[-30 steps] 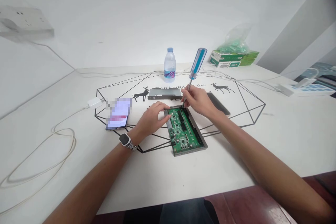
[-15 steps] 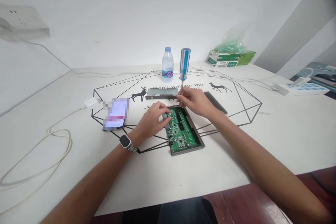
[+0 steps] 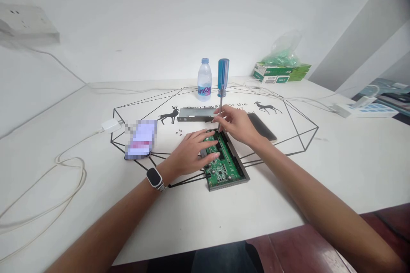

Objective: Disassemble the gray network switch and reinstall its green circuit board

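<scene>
A green circuit board [image 3: 228, 163] lies in a shallow grey metal case [image 3: 229, 185] on the table. My right hand [image 3: 236, 124] pinches the shaft of a blue-handled screwdriver [image 3: 223, 74], which stands upright with its tip at the far edge of the board. What the tip touches is hidden by my fingers. Spread over the board's left side, my left hand [image 3: 195, 151] has its fingers stretched out and holds nothing. Several tiny screws [image 3: 180, 132] lie on the table just beyond my left hand.
Behind the board sits a grey metal cover [image 3: 195, 114], with a water bottle [image 3: 204, 80] farther back. A lit phone [image 3: 142, 138] and charging cable are at left. A dark phone-like slab [image 3: 261, 126] lies right of my right hand. Green boxes [image 3: 278, 71] and a power strip [image 3: 368, 108] stand right.
My left hand has moved right, farther over the board, and its fingers have stretched out. The screwdriver's handle has shifted slightly left and turned, its shaft still in my right hand.
</scene>
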Tool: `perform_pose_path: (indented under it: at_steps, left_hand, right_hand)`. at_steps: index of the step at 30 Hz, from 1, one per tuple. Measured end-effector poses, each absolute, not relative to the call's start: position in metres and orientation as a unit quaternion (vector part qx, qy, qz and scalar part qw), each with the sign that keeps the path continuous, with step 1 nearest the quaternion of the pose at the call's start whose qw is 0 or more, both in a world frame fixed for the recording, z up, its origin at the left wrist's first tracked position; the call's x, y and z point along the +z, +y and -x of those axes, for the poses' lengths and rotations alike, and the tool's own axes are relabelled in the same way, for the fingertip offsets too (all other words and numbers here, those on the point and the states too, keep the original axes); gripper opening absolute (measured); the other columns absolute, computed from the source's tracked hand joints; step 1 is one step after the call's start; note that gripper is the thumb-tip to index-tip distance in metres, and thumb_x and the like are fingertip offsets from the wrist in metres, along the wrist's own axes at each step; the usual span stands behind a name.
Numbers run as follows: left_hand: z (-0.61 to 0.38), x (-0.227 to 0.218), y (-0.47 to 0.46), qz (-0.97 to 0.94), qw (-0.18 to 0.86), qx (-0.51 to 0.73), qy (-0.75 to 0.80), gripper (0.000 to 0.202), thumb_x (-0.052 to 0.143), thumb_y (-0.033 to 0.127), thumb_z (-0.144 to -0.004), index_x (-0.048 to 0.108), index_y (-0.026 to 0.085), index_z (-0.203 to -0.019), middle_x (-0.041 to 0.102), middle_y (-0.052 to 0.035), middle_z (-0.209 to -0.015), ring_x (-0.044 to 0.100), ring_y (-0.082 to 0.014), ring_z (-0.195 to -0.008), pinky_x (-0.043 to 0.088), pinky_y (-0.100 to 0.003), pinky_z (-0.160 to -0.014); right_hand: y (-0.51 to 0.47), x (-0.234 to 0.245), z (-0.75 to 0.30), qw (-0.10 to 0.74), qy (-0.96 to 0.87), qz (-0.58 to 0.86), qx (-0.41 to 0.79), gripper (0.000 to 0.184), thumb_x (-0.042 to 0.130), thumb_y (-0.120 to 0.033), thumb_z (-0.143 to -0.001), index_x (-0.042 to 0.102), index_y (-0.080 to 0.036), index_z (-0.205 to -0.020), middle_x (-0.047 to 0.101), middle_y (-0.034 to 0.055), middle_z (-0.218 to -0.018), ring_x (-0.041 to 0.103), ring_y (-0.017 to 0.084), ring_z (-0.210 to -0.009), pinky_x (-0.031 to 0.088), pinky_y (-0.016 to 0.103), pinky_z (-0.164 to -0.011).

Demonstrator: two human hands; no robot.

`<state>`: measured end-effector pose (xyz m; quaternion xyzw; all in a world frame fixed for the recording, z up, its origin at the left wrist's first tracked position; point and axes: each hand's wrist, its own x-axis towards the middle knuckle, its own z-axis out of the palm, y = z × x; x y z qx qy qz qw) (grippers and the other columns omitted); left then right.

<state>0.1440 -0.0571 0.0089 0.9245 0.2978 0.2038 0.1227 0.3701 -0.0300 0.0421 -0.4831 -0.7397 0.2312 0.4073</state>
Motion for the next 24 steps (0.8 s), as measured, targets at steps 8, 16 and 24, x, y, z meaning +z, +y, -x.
perform_pose_path:
  at_steps: [8, 16, 24]
  left_hand:
    - [-0.151, 0.003, -0.076, -0.935, 0.12, 0.133, 0.308, 0.083, 0.053, 0.073, -0.094, 0.042, 0.024, -0.16, 0.033, -0.018, -0.169, 0.028, -0.0392, -0.157, 0.024, -0.067, -0.124]
    - [-0.152, 0.003, -0.077, -0.929, 0.122, 0.125, 0.326, 0.083, 0.049, 0.075, -0.094, 0.042, 0.024, -0.16, 0.033, -0.0166, -0.169, 0.03, -0.039, -0.157, 0.025, -0.066, -0.124]
    - [-0.153, 0.01, -0.077, -0.928, 0.122, 0.102, 0.337, 0.086, 0.045, 0.079, -0.093, 0.043, 0.024, -0.16, 0.032, -0.0149, -0.169, 0.031, -0.0366, -0.157, 0.027, -0.06, -0.124]
  right_hand:
    - [-0.035, 0.046, -0.373, 0.402, -0.738, 0.456, 0.294, 0.014, 0.06, -0.035, -0.096, 0.063, -0.022, -0.091, 0.078, 0.0058, -0.094, 0.073, 0.019, -0.07, 0.06, 0.038, -0.072]
    - [-0.028, 0.037, -0.373, 0.46, -0.692, 0.483, 0.278, 0.03, 0.072, -0.042, -0.089, 0.054, -0.023, -0.076, 0.071, 0.0022, -0.07, 0.071, 0.02, -0.061, 0.058, 0.037, -0.063]
    - [-0.029, 0.041, -0.376, 0.438, -0.704, 0.484, 0.278, 0.018, 0.06, -0.037, -0.097, 0.063, -0.021, -0.104, 0.078, 0.0048, -0.091, 0.073, 0.017, -0.064, 0.06, 0.032, -0.064]
